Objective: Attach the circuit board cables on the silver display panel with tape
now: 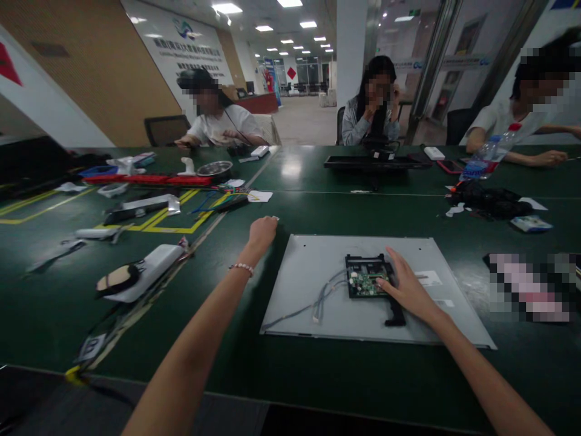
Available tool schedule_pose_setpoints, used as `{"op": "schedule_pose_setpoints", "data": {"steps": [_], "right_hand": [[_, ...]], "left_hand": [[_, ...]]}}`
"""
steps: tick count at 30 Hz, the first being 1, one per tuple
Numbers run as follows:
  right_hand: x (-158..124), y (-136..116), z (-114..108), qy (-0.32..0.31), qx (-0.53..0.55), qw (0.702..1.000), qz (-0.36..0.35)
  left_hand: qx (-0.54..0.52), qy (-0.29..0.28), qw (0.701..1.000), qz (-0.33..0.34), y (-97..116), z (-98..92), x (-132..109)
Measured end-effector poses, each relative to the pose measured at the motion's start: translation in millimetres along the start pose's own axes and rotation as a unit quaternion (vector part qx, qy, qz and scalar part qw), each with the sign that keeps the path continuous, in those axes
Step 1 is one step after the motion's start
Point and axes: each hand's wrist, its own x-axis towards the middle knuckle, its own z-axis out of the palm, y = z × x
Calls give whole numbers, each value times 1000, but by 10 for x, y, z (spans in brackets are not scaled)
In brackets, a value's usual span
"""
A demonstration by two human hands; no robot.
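Observation:
My left hand (263, 233) is closed above the table, left of a flat metal panel (313, 260). A tiny pale thing pokes out at its fingertips, too small to name. On the panel lies a black plastic bracket (396, 312) carrying a green circuit board (370, 284). Grey cables (322, 300) run from the board's left side across the panel. My right hand (408, 287) rests at the bracket's right side with fingers stretched out, its thumb on the board. Part of the bracket is hidden under this hand.
A computer mouse (118, 280) lies on a white box (157, 272) at left. Farther back are a metal bowl (215, 169), red strips (149, 180) and loose wires. A monitor (372, 163), bottles (485, 157) and a black bundle (492, 200) stand opposite. Three people sit across the table.

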Motion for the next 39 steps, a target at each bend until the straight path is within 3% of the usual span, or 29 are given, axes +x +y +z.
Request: {"op": "schedule_pose_setpoints", "data": {"steps": [4,11,19,24,27,30,33,36,39], "right_hand": [[-12,38,10,7,2,1000,-8],[-16,58,3,8,4,1000,-9],[-17,51,-27,29,-19,999,-20],[-17,-157,-162,75,4,996,-51],[-19,-345,-223,59,76,993,-73],[-30,-469,-230,28,157,984,-83],[-48,-496,-207,29,220,973,-59],[-63,-468,-183,51,258,964,-25],[-66,-432,-170,66,280,958,4]], "left_hand": [[-24,16,1000,1,240,-76,-282],[-196,40,980,23,545,-163,-777],[-126,17,991,42,835,-215,-1278],[-203,28,972,115,1164,-304,-1638],[-335,24,932,141,1393,-345,-1782],[-517,-4,841,160,1585,-363,-1818],[-630,-35,760,155,1709,-340,-1781],[-661,-45,733,155,1776,-286,-1720],[-655,-31,739,155,1820,-232,-1661]]}}
